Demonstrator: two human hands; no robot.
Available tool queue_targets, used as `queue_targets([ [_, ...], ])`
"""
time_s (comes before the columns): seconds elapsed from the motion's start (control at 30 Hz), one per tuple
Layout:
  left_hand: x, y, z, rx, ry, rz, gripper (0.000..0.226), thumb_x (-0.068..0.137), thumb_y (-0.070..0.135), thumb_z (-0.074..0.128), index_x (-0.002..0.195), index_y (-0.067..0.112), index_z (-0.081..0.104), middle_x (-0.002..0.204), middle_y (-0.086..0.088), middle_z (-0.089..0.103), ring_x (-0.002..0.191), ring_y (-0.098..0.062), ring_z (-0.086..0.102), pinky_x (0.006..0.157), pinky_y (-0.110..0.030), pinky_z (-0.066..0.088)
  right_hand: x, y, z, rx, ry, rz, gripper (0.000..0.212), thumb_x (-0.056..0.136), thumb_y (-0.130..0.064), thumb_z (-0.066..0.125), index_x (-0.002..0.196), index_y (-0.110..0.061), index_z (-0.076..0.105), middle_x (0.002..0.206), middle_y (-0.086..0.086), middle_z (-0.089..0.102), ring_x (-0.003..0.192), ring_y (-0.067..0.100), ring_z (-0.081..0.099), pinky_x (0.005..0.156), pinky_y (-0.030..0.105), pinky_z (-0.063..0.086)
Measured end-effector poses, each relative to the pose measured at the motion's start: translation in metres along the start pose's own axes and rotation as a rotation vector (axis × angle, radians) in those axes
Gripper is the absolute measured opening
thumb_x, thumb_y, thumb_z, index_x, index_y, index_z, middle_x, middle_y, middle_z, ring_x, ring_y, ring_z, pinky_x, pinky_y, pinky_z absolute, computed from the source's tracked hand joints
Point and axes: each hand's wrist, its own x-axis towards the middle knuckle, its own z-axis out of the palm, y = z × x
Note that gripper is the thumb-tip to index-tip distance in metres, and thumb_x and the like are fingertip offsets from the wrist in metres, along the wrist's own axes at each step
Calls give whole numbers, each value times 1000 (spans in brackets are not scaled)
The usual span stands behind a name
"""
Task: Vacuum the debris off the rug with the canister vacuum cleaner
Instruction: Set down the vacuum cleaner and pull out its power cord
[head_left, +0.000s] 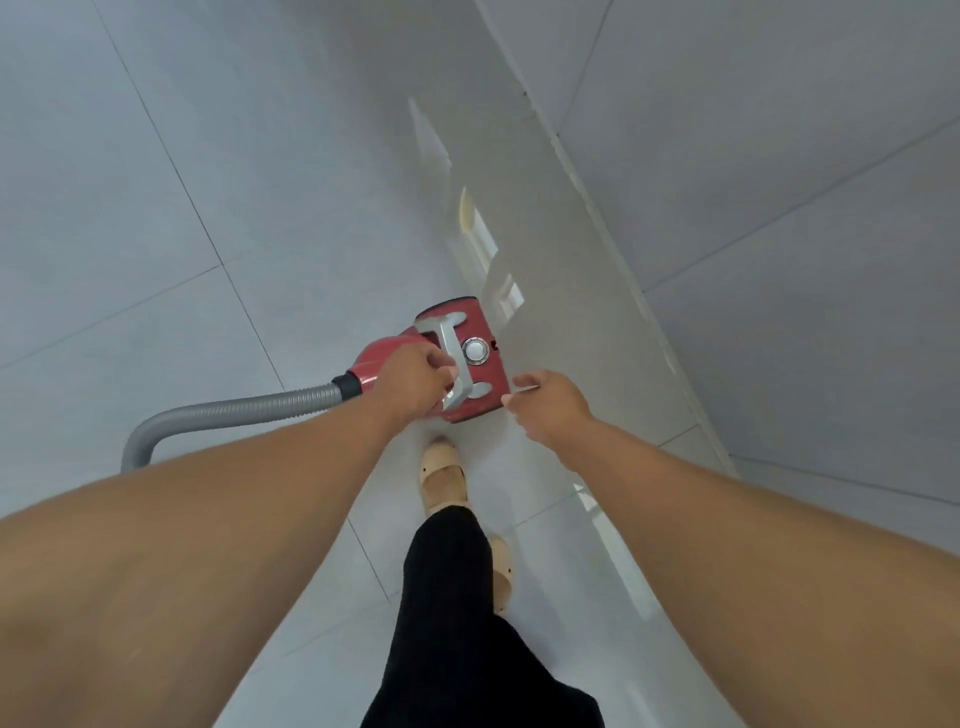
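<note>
A red canister vacuum cleaner (480, 332) sits on the pale tiled floor near the middle of the head view. My left hand (413, 382) grips its grey carry handle (451, 358). A round silver button (475, 351) shows on the canister's top. A grey ribbed hose (228, 413) leaves the canister's left end and curves down behind my left forearm. My right hand (550, 402) hovers just right of the canister with fingers loosely curled, holding nothing that I can see. No rug or debris is in view.
A white tiled wall (779, 182) runs diagonally on the right, meeting the glossy floor (156, 208) close beside the canister. My feet in beige shoes (444, 475) and a black trouser leg (457, 597) stand just behind the vacuum.
</note>
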Motion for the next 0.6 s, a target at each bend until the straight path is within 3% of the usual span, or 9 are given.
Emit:
queue_targets([
  [0.07, 23, 16, 3, 61, -3, 23, 16, 94, 15, 59, 105, 9, 69, 103, 3, 62, 83, -14, 59, 61, -12, 46, 21, -6, -13, -10, 17, 8, 33, 89, -15, 66, 121, -12, 59, 100, 5, 61, 87, 20, 56, 84, 32, 48],
  [0.13, 46, 24, 6, 71, -10, 42, 10, 92, 15, 60, 98, 12, 68, 114, 2, 65, 93, -19, 64, 82, -29, 52, 42, -10, -20, -45, 25, 5, 34, 89, -15, 65, 123, -11, 60, 101, 4, 61, 90, 19, 56, 89, 30, 47],
  [0.2, 68, 29, 10, 94, -5, 46, 7, 91, 14, 61, 96, 14, 67, 119, -4, 66, 103, -22, 63, 94, -33, 49, 62, -13, -23, -63, 28, 7, 35, 89, -15, 66, 124, -10, 60, 105, 5, 62, 93, 17, 56, 92, 29, 46],
  [0.33, 110, 32, 22, 195, 48, 28, 16, 90, 15, 62, 104, 13, 67, 113, -4, 67, 104, -21, 61, 84, -27, 43, 101, -12, -22, -98, 14, 16, 38, 89, -15, 66, 127, -10, 60, 120, 9, 65, 96, 18, 57, 96, 29, 46],
  [0.47, 143, 28, 42, 325, 88, -17, 26, 88, 21, 66, 113, 15, 66, 119, -7, 64, 113, -28, 56, 93, -32, 44, 134, -6, -22, -186, -26, 17, 40, 91, -14, 64, 131, -9, 59, 132, 7, 61, 121, 23, 57, 102, 26, 40],
  [0.6, 164, 15, 65, 529, 142, -75, 37, 89, 23, 63, 125, 18, 59, 126, -12, 52, 119, -33, 46, 97, -38, 39, 166, -1, -19, -291, -84, -31, 39, 93, -11, 57, 132, -8, 59, 133, 9, 60, 122, 26, 56, 106, 31, 41],
])
